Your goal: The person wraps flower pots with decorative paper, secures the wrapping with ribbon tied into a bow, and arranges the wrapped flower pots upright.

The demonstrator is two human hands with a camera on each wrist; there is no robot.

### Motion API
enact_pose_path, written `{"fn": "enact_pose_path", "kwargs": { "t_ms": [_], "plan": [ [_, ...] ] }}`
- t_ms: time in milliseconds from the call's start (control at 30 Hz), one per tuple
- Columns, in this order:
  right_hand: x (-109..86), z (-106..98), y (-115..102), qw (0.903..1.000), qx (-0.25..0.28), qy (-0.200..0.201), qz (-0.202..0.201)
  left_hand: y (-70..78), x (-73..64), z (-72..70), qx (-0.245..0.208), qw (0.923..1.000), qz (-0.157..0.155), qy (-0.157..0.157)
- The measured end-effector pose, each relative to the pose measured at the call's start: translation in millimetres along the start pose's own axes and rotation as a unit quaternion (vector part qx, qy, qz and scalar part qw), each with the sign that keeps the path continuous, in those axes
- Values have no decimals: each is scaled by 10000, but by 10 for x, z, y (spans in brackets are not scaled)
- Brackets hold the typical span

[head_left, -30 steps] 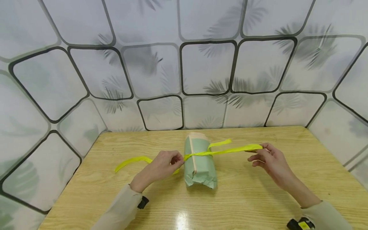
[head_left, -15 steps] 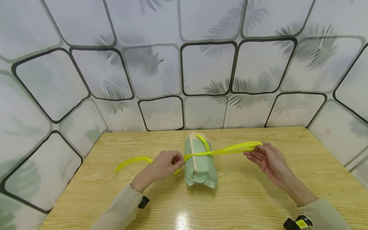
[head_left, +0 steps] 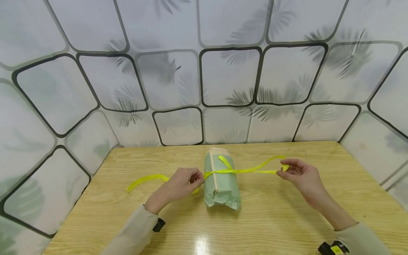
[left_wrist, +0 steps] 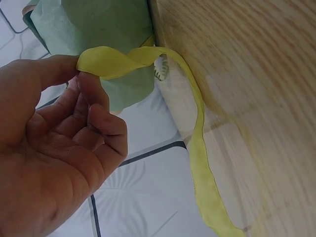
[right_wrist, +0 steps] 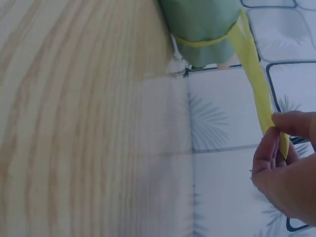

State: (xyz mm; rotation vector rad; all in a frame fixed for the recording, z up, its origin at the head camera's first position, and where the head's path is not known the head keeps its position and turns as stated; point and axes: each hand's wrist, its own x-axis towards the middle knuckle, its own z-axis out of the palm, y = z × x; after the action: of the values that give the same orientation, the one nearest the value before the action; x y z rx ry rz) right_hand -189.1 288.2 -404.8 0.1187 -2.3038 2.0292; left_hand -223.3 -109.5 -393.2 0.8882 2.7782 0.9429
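A parcel wrapped in pale green paper point(head_left: 223, 191) lies on the table, with a yellow ribbon point(head_left: 243, 171) running round its middle. The ribbon crosses over itself on top. Close by the parcel's left side, my left hand point(head_left: 181, 184) pinches the ribbon between thumb and forefinger; the loose tail point(left_wrist: 200, 153) hangs down past it in the left wrist view. Out to the right, my right hand point(head_left: 302, 177) pinches the ribbon's other length, which forms a narrow loop between hand and parcel. In the right wrist view, that ribbon point(right_wrist: 254, 74) stretches from the parcel to my fingertips. A short end point(head_left: 225, 162) lies over the parcel's top.
The wooden table point(head_left: 261, 223) meets a patterned wall covering point(head_left: 229, 78) at the back and both sides. A dark wrist strap piece point(head_left: 158, 225) shows under my left sleeve, and another point(head_left: 334, 248) under the right.
My right hand has regripped the ribbon and now pinches it lower, its fingers closer together. The short ribbon end has swung from the right onto the parcel's top. My left hand stays in place.
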Motion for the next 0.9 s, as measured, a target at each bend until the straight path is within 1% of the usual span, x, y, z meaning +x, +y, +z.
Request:
{"fn": "enact_pose_path", "kwargs": {
  "t_ms": [67,167,233,300,333,367,433,467,500,533,600,667,767,833,900],
  "plan": [
    [-6,9,-1,9974,-696,165,-74,-4,-1,4,16,10000,14,11],
    [-22,21,-3,9873,-1533,384,-179,-7,-2,7,21,10000,34,17],
    [-31,23,-3,9809,-1877,471,-205,-5,-3,7,19,10000,44,15],
    [-35,17,-2,9803,-1904,494,-205,-3,-4,7,7,10000,42,12],
    [-37,12,-3,9829,-1764,490,-201,-2,-4,6,5,10000,41,14],
    [-39,3,-4,9878,-1472,472,-168,-2,-5,5,7,10000,41,15],
    [-39,-23,-2,9964,-717,430,-125,-2,-5,3,5,10000,47,19],
    [-36,-39,0,9988,-268,408,-96,-3,-5,3,7,10000,51,20],
    [-34,-56,0,9990,209,396,-68,-3,-5,2,6,10000,57,22],
    [-29,-74,-2,9970,658,400,-35,-1,-5,0,6,10000,56,20],
    [-22,-110,-6,9893,1404,387,43,-2,-6,0,0,10000,54,15],
    [-13,-148,-18,9785,2022,368,163,-4,-7,0,0,10000,48,17],
    [-10,-198,-38,9577,2828,351,393,-9,-8,1,-4,10000,44,22],
    [-5,-229,-47,9427,3279,330,529,-11,-8,1,-2,10000,51,22],
    [-6,-248,-45,9283,3665,277,567,-11,-7,1,-7,10000,61,18]
  ]
}}
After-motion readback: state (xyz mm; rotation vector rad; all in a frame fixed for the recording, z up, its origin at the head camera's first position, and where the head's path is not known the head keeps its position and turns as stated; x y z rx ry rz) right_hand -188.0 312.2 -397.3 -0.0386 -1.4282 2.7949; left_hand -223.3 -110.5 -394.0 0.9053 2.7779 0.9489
